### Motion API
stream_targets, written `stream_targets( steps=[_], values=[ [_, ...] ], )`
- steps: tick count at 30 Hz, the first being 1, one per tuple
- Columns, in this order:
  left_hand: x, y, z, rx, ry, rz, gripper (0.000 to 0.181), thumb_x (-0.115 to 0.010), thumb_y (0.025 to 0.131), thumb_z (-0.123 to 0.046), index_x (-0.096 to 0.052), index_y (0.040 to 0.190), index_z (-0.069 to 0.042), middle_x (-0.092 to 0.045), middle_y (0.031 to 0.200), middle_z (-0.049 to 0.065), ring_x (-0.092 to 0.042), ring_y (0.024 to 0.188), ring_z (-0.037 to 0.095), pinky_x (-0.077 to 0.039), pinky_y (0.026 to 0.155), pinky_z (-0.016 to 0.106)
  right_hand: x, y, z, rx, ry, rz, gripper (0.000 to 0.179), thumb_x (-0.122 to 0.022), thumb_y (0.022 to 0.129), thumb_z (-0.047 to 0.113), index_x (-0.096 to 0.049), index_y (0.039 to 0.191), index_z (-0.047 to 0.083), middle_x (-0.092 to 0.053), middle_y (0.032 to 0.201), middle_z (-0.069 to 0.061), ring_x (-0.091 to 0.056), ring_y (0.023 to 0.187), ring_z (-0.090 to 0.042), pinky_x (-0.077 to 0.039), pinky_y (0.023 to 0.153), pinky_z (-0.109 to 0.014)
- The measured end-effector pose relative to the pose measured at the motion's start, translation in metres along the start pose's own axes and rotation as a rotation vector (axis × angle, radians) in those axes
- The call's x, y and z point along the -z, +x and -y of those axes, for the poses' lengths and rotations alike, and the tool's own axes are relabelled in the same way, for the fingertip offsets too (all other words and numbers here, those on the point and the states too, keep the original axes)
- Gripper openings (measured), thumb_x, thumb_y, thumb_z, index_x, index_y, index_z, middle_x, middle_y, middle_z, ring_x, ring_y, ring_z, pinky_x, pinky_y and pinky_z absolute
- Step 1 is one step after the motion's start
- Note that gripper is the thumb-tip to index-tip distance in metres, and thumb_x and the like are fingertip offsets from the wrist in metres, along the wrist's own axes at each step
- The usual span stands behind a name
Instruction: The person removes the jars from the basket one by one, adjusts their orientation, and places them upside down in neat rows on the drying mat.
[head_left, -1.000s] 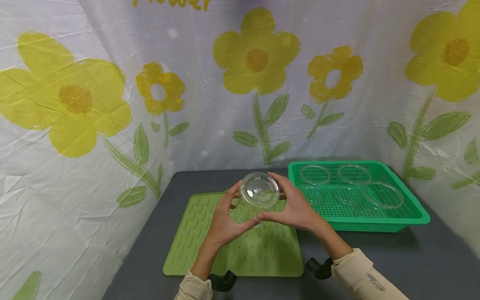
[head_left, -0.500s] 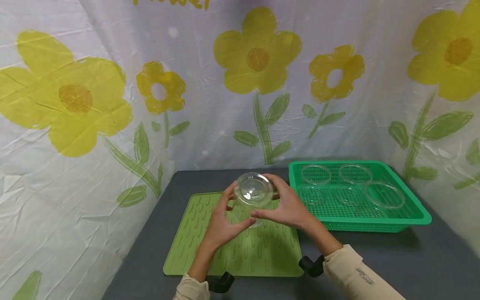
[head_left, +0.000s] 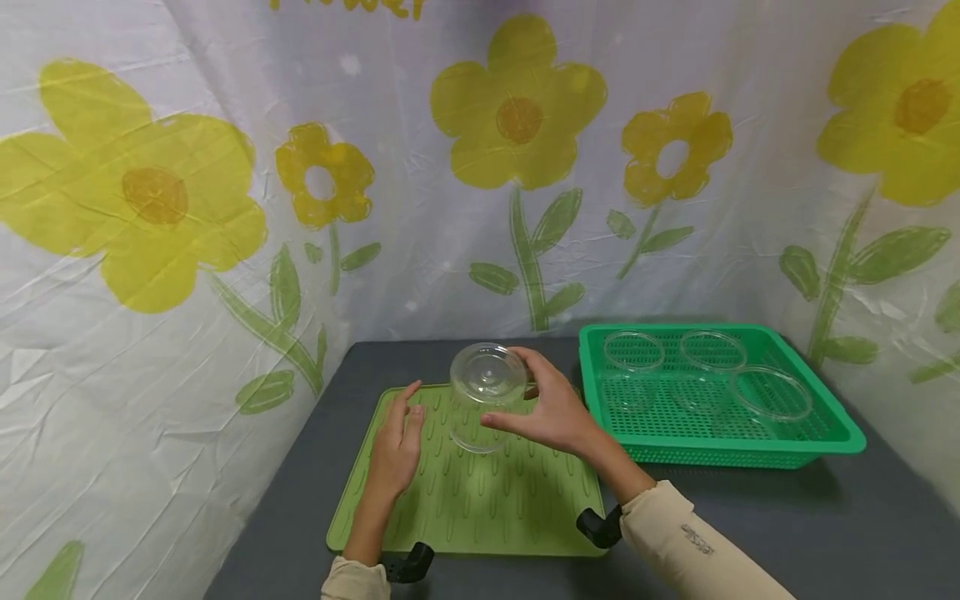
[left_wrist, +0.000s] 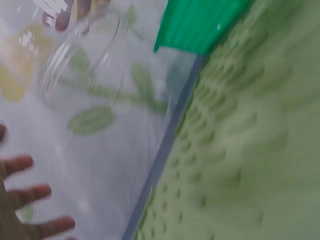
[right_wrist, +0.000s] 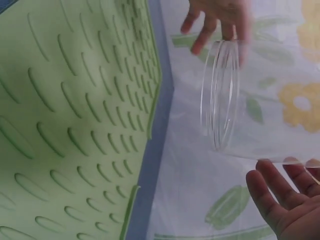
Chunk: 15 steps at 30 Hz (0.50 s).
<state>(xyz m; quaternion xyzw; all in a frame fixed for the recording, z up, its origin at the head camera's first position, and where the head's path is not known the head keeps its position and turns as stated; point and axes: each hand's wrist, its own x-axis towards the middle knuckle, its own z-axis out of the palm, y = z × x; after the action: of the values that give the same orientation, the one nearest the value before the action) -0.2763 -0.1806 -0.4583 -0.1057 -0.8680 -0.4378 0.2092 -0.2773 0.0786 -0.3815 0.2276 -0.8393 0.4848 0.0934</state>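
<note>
A clear see-through jar (head_left: pixel 488 379) is in the air above the green ridged mat (head_left: pixel 465 508), one round end facing up towards the head camera. My right hand (head_left: pixel 551 412) holds it from the right, thumb at the near side and fingers behind. In the right wrist view, the jar's ringed end (right_wrist: pixel 220 95) points towards the mat. To its left, my left hand (head_left: pixel 393 450) is apart from the jar, fingers extended and holding nothing. The left wrist view shows those spread fingers (left_wrist: pixel 35 195), with the blurred jar (left_wrist: pixel 85 60) beyond them.
A green perforated basket (head_left: pixel 750 452) stands on the dark table (head_left: pixel 720 533) to the right, holding clear round-rimmed containers (head_left: pixel 770 393). A white flower-printed sheet (head_left: pixel 420 250) hangs behind the table and at both sides.
Both hands held the jar before. The left hand has let go and drawn away to the left. The right hand has carried the jar slightly left.
</note>
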Motion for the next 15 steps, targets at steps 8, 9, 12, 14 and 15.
stream_targets(
  steps=[8, 9, 12, 14, 15],
  values=[
    [0.034, -0.011, 0.034, 0.379, 0.309, 0.193, 0.06, -0.048, 0.103, -0.024, -0.03, 0.158, -0.006, -0.013, 0.167, 0.027, -0.014, 0.147, 0.059, -0.018, 0.102, 0.08, -0.017, 0.009, 0.001, -0.047, -0.009, 0.003, 0.094, -0.089, 0.076, 0.045, -0.041, 0.154, 0.021, -0.056, 0.143, -0.002, -0.061, 0.117, -0.022, -0.057, 0.09, -0.041],
    [0.036, -0.014, 0.038, 0.41, 0.318, 0.236, 0.064, -0.048, 0.102, -0.023, -0.026, 0.159, -0.003, -0.006, 0.167, 0.029, -0.007, 0.148, 0.061, -0.013, 0.102, 0.083, -0.019, 0.01, 0.001, -0.056, -0.015, 0.001, 0.094, -0.089, 0.076, 0.046, -0.041, 0.154, 0.021, -0.055, 0.144, -0.003, -0.06, 0.118, -0.023, -0.057, 0.09, -0.041],
    [0.037, -0.024, 0.048, 0.472, 0.315, 0.331, 0.071, -0.053, 0.101, -0.021, -0.02, 0.159, 0.002, 0.005, 0.166, 0.032, 0.006, 0.147, 0.064, -0.001, 0.104, 0.087, -0.025, 0.012, 0.0, -0.093, -0.032, 0.003, 0.098, -0.088, 0.076, 0.05, -0.039, 0.156, 0.021, -0.054, 0.146, -0.004, -0.059, 0.124, -0.025, -0.056, 0.091, -0.044],
    [0.036, -0.029, 0.053, 0.502, 0.299, 0.375, 0.073, -0.054, 0.101, -0.022, -0.018, 0.159, 0.002, 0.01, 0.166, 0.032, 0.012, 0.147, 0.064, 0.006, 0.105, 0.086, -0.03, 0.016, -0.001, -0.107, -0.037, 0.011, 0.1, -0.087, 0.076, 0.051, -0.038, 0.156, 0.019, -0.055, 0.146, -0.005, -0.058, 0.127, -0.026, -0.055, 0.093, -0.048],
    [0.035, -0.031, 0.055, 0.512, 0.287, 0.386, 0.072, -0.055, 0.101, -0.022, -0.019, 0.159, 0.003, 0.011, 0.166, 0.032, 0.013, 0.147, 0.064, 0.009, 0.106, 0.085, -0.032, 0.018, -0.001, -0.109, -0.04, 0.015, 0.1, -0.087, 0.076, 0.052, -0.038, 0.156, 0.019, -0.055, 0.145, -0.005, -0.057, 0.127, -0.027, -0.055, 0.094, -0.05]
  ],
)
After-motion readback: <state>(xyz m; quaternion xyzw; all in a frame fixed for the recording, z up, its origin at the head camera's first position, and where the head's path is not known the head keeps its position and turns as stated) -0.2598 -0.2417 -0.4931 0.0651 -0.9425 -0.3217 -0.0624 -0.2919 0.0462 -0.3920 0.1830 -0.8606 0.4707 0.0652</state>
